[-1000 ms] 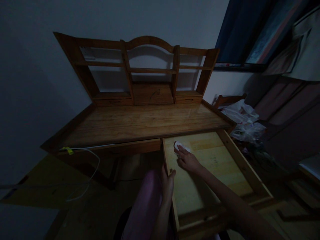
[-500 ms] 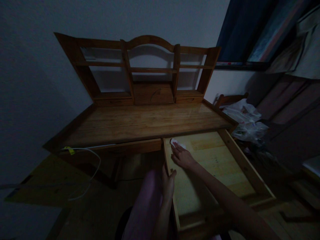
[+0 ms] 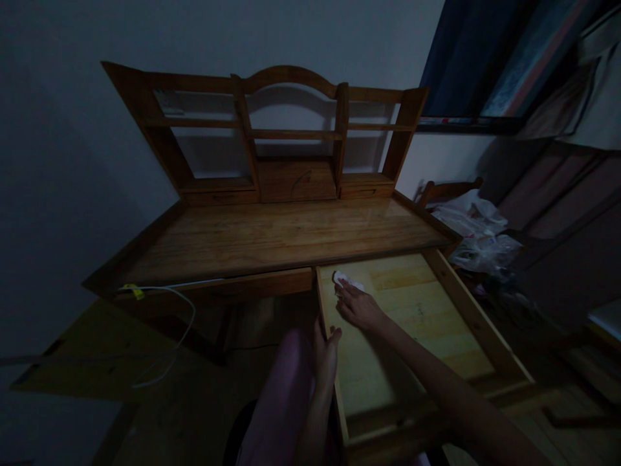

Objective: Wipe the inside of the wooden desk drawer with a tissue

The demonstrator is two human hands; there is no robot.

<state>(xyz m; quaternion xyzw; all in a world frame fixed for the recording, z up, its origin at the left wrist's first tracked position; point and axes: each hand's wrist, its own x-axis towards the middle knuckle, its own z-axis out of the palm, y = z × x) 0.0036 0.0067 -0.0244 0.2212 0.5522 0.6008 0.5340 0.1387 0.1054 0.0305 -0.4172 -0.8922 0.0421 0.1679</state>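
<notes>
A wooden drawer (image 3: 466, 315) is pulled out from the right side of the desk (image 3: 291, 230). Inside it, toward the back left corner, my right hand (image 3: 359, 307) presses a white tissue or cloth (image 3: 342, 277) against the pale drawer bottom. The fingers lie over the lower part of the white piece, and its far end sticks out past them. My left hand (image 3: 326, 346) grips the drawer's left side wall, with the thumb over the top edge and the fingers on the outer face.
Shelves (image 3: 291, 134) stand along the desk's back. A white cable (image 3: 187, 301) with a yellow tag hangs at the front left. Plastic bags (image 3: 478, 220) lie on a chair to the right. My leg (image 3: 281, 395) is under the desk's front edge, left of the drawer.
My right hand and the white piece have shifted slightly right and toward me on the drawer bottom. The left hand keeps its place on the side wall.
</notes>
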